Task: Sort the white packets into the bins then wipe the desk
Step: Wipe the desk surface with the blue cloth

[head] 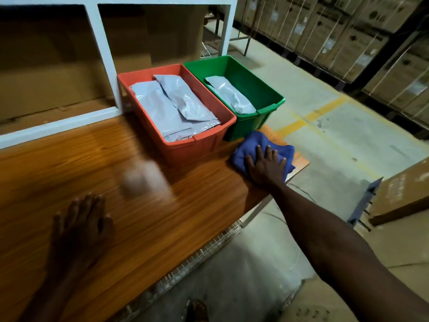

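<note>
An orange bin point(202, 148) on the wooden desk point(69, 163) holds several white packets point(171, 105). Beside it on the right, a green bin point(267, 89) holds one white packet point(232, 95). A blue cloth point(253, 141) lies at the desk's right corner in front of the green bin. My right hand point(267, 165) presses flat on the cloth, fingers spread. My left hand point(81, 219) rests flat on the desk near its front edge, blurred, holding nothing.
A white shelf frame point(104, 56) backed with cardboard stands behind the desk. Stacked cardboard boxes point(348, 31) line the far right. A box on a blue pallet point(399, 194) sits on the floor at right. A wire rack point(204, 252) runs under the desk's front edge.
</note>
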`<state>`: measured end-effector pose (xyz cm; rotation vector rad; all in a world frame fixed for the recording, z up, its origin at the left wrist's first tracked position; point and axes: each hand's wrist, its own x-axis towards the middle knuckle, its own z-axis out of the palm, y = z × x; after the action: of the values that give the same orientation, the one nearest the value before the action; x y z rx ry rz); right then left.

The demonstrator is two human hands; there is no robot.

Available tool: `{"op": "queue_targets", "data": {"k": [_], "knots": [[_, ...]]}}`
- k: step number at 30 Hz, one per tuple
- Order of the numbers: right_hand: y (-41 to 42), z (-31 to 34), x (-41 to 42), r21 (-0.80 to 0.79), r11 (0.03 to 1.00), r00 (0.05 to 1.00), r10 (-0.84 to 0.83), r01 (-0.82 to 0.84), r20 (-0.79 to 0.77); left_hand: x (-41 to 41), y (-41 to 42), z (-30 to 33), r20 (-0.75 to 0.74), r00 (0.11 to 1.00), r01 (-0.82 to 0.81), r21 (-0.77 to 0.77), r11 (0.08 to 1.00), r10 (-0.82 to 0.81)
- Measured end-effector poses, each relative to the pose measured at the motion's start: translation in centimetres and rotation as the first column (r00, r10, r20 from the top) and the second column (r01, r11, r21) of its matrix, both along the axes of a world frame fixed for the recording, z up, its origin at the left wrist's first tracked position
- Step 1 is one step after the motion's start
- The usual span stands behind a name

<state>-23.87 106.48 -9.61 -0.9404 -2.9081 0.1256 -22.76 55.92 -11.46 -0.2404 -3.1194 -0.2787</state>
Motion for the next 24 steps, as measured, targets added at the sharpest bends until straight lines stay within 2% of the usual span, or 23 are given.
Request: {"op": "queue_targets", "data": {"k": [2,4,8,12,13,14,17,19,21,22,24], "knots": [[1.0,0.0,-0.5,-0.024,0.992,0.991,-0.127,0.126,-0.049,0.1,0.2,0.3,-0.002,1.000,0.006,0.022,1.000,-0.006],[1.1,0.1,-0.2,-0.049,0.987,0.987,-0.154,0.152,-0.042,0.2,0.5,0.5,-0.002,1.000,0.003,0.031,1.000,-0.003],[0.6,0.0,1.0,-0.021,0.998,0.998,-0.055,0.055,-0.034,0.6,0.8,0.7,-0.007,1.000,0.008,0.030,1.000,-0.008],[0.6,-0.5,1.8,0.035,0.979,0.978,0.200,-0.203,0.059,0.9,0.5,1.0,-0.001,1.000,-0.001,0.018,1.000,0.001],[0.9,-0.5,1.9,0.021,0.977,0.976,0.209,-0.210,0.063,1.0,0.5,1.1,-0.004,1.000,0.005,0.018,1.000,-0.005],[1.1,-0.3,1.7,0.009,0.985,0.984,0.169,-0.170,0.052,1.0,0.4,1.1,-0.010,1.000,0.008,0.019,1.000,-0.008],[0.3,0.7,0.5,-0.068,0.993,0.995,-0.095,0.094,-0.013,0.9,0.5,1.4,-0.007,1.000,0.011,0.026,1.000,-0.011],[-0.9,0.8,0.0,-0.098,0.979,0.982,-0.185,0.180,-0.043,0.9,0.6,1.5,0.001,1.000,0.013,0.029,0.999,-0.013],[-2.0,0.4,0.5,-0.041,0.995,0.995,-0.089,0.087,-0.052,0.8,0.6,1.6,0.001,1.000,0.010,0.026,1.000,-0.010],[-2.5,0.0,1.0,0.011,0.998,0.998,0.058,-0.058,-0.033,0.9,0.5,1.6,0.003,1.000,0.006,0.029,1.000,-0.006],[-3.1,-0.4,2.2,0.077,0.931,0.934,0.356,-0.357,0.037,1.1,0.5,1.6,0.004,1.000,0.005,0.034,0.999,-0.005]]}}
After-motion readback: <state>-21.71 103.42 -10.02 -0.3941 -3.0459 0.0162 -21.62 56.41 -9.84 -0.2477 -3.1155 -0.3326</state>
